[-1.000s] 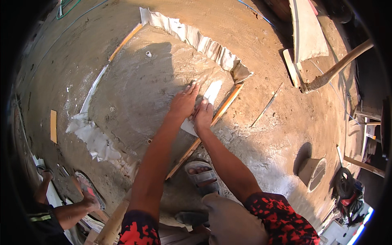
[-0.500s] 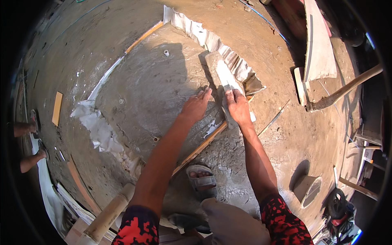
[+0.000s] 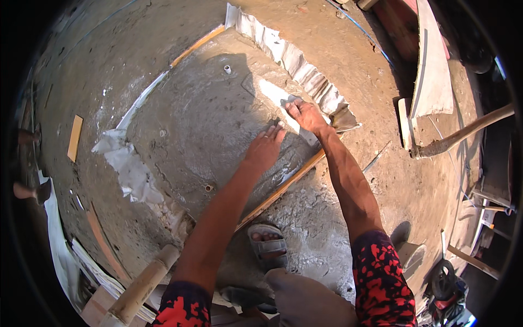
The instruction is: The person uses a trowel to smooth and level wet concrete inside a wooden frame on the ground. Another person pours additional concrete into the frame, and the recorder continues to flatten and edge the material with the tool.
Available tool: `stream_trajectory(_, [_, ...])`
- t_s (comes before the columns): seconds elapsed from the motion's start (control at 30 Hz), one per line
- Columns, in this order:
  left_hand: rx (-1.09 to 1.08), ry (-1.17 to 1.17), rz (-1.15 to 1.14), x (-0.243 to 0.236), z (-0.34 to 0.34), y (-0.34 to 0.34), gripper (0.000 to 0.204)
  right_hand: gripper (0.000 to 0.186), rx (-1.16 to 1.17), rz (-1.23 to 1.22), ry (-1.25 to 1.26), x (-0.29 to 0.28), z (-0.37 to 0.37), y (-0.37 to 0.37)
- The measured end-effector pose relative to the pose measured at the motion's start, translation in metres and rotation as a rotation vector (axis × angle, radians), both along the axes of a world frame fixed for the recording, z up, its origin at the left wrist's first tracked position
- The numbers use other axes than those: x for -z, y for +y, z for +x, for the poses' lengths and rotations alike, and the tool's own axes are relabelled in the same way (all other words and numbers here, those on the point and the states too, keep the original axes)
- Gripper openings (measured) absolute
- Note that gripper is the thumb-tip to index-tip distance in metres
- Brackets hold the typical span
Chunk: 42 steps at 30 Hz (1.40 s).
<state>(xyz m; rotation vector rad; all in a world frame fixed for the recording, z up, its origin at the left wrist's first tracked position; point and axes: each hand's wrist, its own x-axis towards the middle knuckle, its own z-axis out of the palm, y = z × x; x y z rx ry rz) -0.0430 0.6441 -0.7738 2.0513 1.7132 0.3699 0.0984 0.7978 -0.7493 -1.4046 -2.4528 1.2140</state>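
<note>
My right hand grips a long pale float, lying on wet grey mortar inside an edged patch. My left hand rests on the mortar just left of the float, fingers apart, fingertips beside a small pipe stub. Other short stubs poke up from the surface. Wooden strips and crumpled pale sheeting border the patch.
A wooden-handled tool and pale board lie at right, a bucket-like container lower right. A bamboo pole is near my left arm. Another person's foot shows at the left edge.
The float, in my right hand, moved up-right toward the crumpled sheeting, then back left onto the mortar. My left hand parted from my right. The other person's feet moved up the left edge.
</note>
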Motion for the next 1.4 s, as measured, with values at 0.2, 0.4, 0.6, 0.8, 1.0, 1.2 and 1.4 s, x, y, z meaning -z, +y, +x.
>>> stream_trajectory(0.2, [-0.016, -0.036, -0.009, -0.003, 0.005, 0.003, 0.041, 0.058, 0.214, -0.030, -0.004, 0.027, 0.018, 0.021])
stream_trajectory(0.4, [-0.023, 0.038, -0.137, -0.017, 0.002, 0.006, 0.034, 0.052, -0.036, 0.187, -0.144, 0.005, -0.007, 0.012])
stream_trajectory(0.6, [0.014, 0.087, -0.141, -0.011, 0.001, 0.003, 0.036, 0.054, 0.134, 0.108, 0.056, 0.028, 0.004, 0.011])
stream_trajectory(0.8, [-0.055, -0.026, -0.123, -0.024, 0.005, 0.002, 0.045, 0.055, 0.147, 0.234, 0.100, 0.038, 0.015, 0.022])
stream_trajectory(1.0, [-0.058, -0.041, -0.111, -0.017, 0.004, 0.000, 0.041, 0.051, 0.098, 0.192, 0.102, 0.038, -0.004, 0.019])
stream_trajectory(1.2, [-0.075, -0.065, -0.122, -0.012, 0.005, 0.000, 0.041, 0.052, 0.259, 0.059, 0.038, 0.040, -0.006, 0.035])
stream_trajectory(1.4, [-0.046, -0.071, -0.112, -0.006, 0.002, 0.000, 0.040, 0.049, 0.112, 0.086, 0.081, 0.035, -0.024, 0.031])
